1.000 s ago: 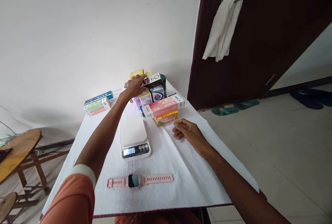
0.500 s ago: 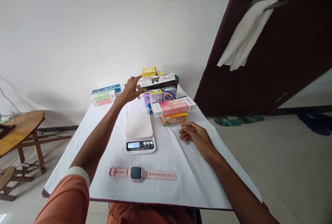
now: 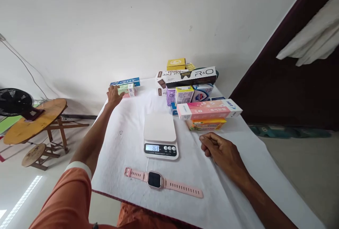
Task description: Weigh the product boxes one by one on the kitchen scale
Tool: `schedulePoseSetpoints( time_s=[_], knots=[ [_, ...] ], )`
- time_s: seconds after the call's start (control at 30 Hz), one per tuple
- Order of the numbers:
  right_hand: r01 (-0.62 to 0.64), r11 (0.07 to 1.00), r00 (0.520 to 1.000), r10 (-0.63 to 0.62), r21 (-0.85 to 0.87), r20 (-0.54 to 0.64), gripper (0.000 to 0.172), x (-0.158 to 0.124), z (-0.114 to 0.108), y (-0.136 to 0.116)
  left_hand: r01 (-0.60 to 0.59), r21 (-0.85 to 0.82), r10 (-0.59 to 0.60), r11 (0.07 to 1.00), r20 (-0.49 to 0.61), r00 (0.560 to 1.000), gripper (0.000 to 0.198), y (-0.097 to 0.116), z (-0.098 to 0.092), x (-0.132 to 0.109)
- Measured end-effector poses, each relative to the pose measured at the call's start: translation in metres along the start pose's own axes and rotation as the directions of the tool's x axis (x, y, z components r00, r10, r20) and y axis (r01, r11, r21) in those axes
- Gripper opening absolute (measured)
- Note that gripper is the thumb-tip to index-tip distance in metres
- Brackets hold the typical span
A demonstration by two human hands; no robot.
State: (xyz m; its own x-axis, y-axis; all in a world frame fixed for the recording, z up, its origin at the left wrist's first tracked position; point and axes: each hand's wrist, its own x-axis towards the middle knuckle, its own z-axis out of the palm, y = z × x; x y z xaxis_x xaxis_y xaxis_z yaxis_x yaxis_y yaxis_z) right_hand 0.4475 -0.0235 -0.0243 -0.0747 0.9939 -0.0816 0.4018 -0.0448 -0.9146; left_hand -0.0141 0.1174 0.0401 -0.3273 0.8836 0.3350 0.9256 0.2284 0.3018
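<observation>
My left hand [image 3: 115, 95] is stretched to the far left of the table, at the left end of a light green and white carton [image 3: 126, 88]. Its thumb and fingers are apart around that end; a firm hold does not show. Behind the carton lies a long blue box [image 3: 125, 81]. My right hand [image 3: 221, 150] rests loosely curled on the cloth, nothing visible in it, just in front of an orange-yellow box [image 3: 208, 124] with a pink and white carton [image 3: 209, 109] on top. Between my hands stands a white kitchen scale [image 3: 159, 128], its platform bare, its display reading 363.
A pink-strapped smartwatch [image 3: 154, 180] lies near the front edge of the white tablecloth [image 3: 116, 165]. Several boxes are piled at the back right, among them a black and white box [image 3: 192, 77] and a yellow box [image 3: 176, 64]. Left stand a wooden table [image 3: 50, 116] and a black fan [image 3: 16, 101].
My left hand has moved left from beside the black and white box to the green carton. The view has turned left. My right hand stays curled on the cloth.
</observation>
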Motion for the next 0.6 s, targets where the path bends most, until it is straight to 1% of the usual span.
schedulePoseSetpoints(
  time_s=[0.07,0.13,0.2,0.27,0.33,0.47,0.53,0.6],
  knots=[
    [0.018,1.0,1.0,-0.018,-0.003,-0.02,0.04,-0.001,0.0,0.001,-0.015,0.032,0.015,0.999,0.006,1.0,0.055,0.002,0.008,0.003],
    [0.025,1.0,0.999,-0.026,-0.017,-0.023,0.041,0.0,-0.001,0.003,-0.024,0.059,0.024,0.998,-0.007,1.0,0.068,0.004,0.014,0.008],
    [0.042,0.998,0.998,-0.044,-0.04,-0.036,0.042,0.001,-0.001,0.006,-0.03,0.078,0.031,0.996,-0.015,0.999,0.076,0.006,0.017,0.019],
    [0.061,0.996,0.996,-0.064,-0.058,-0.055,0.041,0.002,-0.001,0.007,-0.04,0.091,0.041,0.995,0.001,0.999,0.079,0.007,0.017,0.034],
    [0.072,0.995,0.995,-0.077,-0.062,-0.071,0.041,0.003,0.0,0.008,-0.057,0.106,0.051,0.993,0.056,0.997,0.078,0.009,0.016,0.051],
    [0.055,0.997,0.995,-0.059,-0.055,-0.076,0.042,0.006,0.0,0.01,-0.08,0.14,0.045,0.987,0.243,0.969,0.077,0.01,0.021,0.078],
    [0.043,0.997,0.996,-0.048,-0.06,-0.075,0.043,0.007,0.0,0.011,-0.08,0.155,0.035,0.985,0.276,0.961,0.079,0.009,0.023,0.082],
    [0.036,0.997,0.996,-0.041,-0.066,-0.079,0.043,0.008,0.0,0.012,-0.102,0.16,0.058,0.982,0.262,0.963,0.081,0.006,0.025,0.08]
  ],
)
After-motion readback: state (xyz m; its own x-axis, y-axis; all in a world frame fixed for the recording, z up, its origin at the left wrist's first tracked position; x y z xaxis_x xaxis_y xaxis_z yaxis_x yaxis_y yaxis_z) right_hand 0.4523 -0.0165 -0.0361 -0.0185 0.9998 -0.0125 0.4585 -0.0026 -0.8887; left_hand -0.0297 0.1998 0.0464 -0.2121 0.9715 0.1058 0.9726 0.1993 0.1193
